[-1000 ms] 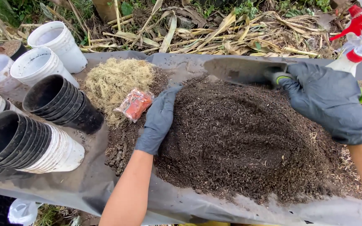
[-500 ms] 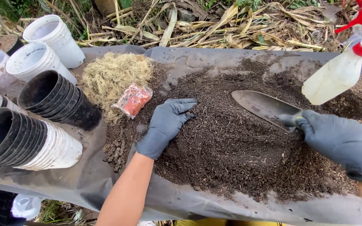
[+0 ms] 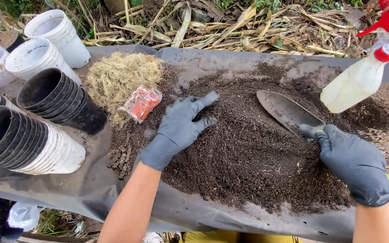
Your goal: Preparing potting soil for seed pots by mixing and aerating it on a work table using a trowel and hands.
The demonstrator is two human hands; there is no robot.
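Head view, looking down on a dark plastic sheet spread as a work surface, with dry stalks and leaves beyond its far edge.

Heaped across the middle and right of the sheet: a broad mound of dark soil, reaching nearly to the near edge.

Resting palm-down on the left slope of the mound: left hand in a dark grey glove, fingers spread and stretched toward the far edge, pressed onto the soil, gripping nothing.

Closed around the handle of a metal trowel: right hand, also gloved, fingers wrapped tight, near the right edge of the sheet. Blade bare and dull, lying flat just above the soil, tip pointing toward the far left, well apart from the left hand.

Just beside the left hand, toward the far left: a small clear packet with orange-red contents, lying at the edge of a pile of pale dry fibre.

Along the left edge: stacks of black pots nested and tipped on their sides, a further nested stack, black inside and white outside, nearer the near-left corner, and white buckets at the far-left corner.

At the far-right corner: a spray bottle, translucent with a red trigger, tilted above the soil; cannot tell what supports it.
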